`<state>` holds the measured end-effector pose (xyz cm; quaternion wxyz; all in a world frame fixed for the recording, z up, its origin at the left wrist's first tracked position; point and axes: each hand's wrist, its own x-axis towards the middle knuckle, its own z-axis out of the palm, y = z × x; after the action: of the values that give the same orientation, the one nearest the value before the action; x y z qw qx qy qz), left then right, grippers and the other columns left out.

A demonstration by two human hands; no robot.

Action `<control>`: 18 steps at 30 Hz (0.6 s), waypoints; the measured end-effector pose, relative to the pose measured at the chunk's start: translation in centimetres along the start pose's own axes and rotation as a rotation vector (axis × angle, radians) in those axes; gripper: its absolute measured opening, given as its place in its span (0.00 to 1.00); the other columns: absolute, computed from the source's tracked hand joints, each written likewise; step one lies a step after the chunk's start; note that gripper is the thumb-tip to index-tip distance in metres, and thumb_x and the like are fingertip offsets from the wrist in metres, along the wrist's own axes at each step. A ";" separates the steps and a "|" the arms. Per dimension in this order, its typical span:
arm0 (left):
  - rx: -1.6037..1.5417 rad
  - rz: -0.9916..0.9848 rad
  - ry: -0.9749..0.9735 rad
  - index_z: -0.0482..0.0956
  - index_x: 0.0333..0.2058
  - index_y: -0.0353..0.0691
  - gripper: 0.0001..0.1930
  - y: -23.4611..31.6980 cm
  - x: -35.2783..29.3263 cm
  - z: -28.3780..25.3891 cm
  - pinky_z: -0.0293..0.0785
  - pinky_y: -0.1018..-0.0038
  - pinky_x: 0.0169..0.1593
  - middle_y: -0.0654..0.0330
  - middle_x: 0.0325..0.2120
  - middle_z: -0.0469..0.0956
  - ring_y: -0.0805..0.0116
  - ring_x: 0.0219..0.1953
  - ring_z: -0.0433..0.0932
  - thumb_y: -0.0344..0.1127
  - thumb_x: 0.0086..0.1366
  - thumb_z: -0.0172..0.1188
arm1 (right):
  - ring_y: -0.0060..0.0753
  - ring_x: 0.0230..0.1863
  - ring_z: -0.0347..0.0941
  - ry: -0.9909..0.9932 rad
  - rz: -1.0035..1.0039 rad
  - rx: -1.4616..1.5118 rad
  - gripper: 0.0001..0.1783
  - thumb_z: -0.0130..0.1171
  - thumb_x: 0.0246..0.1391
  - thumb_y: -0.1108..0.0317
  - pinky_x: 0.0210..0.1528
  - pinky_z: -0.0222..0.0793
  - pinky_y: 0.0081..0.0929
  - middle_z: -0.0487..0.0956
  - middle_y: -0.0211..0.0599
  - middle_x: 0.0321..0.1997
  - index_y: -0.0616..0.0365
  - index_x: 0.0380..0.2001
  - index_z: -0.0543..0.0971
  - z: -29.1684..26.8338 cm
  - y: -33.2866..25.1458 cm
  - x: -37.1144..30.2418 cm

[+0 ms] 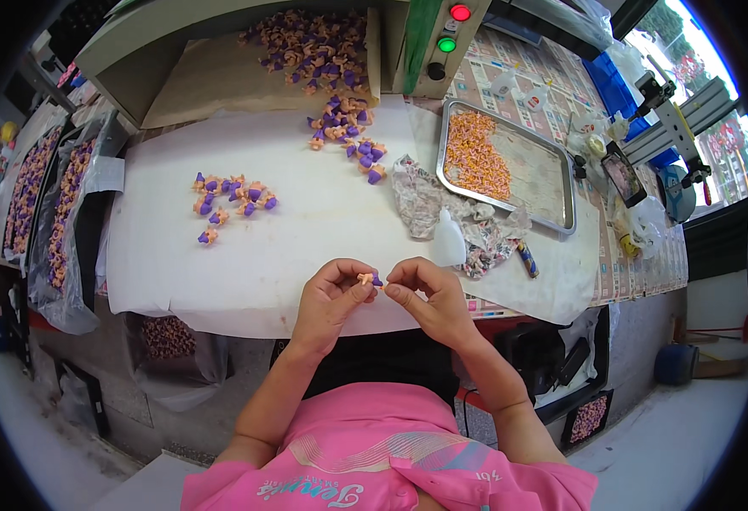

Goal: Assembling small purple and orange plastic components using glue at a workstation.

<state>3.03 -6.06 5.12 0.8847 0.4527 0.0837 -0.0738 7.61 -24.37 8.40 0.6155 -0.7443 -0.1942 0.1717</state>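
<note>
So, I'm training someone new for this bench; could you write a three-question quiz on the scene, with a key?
1. Multiple choice: where is the purple-and-peach piece nearest the person?
A) lying on an open palm
B) at the fingertips
C) tucked under a wrist
2. True or false: the orange pieces in the metal tray lie mostly toward its left side.
3. Short answer: what colour is the light just below the red light?

Key
1. B: it is pinched in the left hand, with the fingertips of the right hand close beside it.
2. True.
3. Green: the green light.
</note>
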 end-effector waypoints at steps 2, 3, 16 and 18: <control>0.026 0.020 0.008 0.76 0.44 0.34 0.11 0.1 0.0 0.1 0.74 0.79 0.45 0.62 0.35 0.77 0.76 0.37 0.76 0.27 0.63 0.62 | 0.17 0.34 0.71 0.043 -0.031 -0.042 0.09 0.63 0.56 0.71 0.38 0.69 0.17 0.77 0.28 0.32 0.63 0.37 0.75 0.3 -0.1 -0.2; 0.025 0.017 0.011 0.76 0.44 0.34 0.11 0.0 0.0 0.1 0.74 0.79 0.45 0.62 0.35 0.77 0.76 0.37 0.76 0.27 0.63 0.62 | 0.17 0.34 0.71 0.041 -0.028 -0.040 0.09 0.63 0.56 0.71 0.38 0.69 0.17 0.77 0.28 0.32 0.63 0.37 0.75 0.4 -0.1 -0.2; 0.109 0.049 -0.070 0.75 0.43 0.34 0.10 -0.6 0.4 -0.3 0.74 0.78 0.48 0.61 0.39 0.77 0.75 0.42 0.76 0.26 0.63 0.61 | 0.22 0.28 0.71 0.067 -0.101 -0.195 0.09 0.64 0.52 0.76 0.33 0.68 0.21 0.76 0.33 0.27 0.63 0.33 0.73 0.6 0.5 0.2; 0.127 0.062 -0.085 0.75 0.43 0.34 0.10 -0.7 0.5 -0.4 0.73 0.78 0.48 0.61 0.40 0.77 0.75 0.42 0.76 0.26 0.63 0.61 | 0.22 0.28 0.71 0.064 -0.097 -0.192 0.09 0.64 0.52 0.77 0.33 0.68 0.21 0.76 0.33 0.27 0.63 0.34 0.72 0.5 0.7 0.2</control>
<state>3.30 -6.20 4.21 0.8588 0.5067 0.0270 -0.0708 7.58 -23.93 7.57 0.5549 -0.7946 -0.2258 0.0987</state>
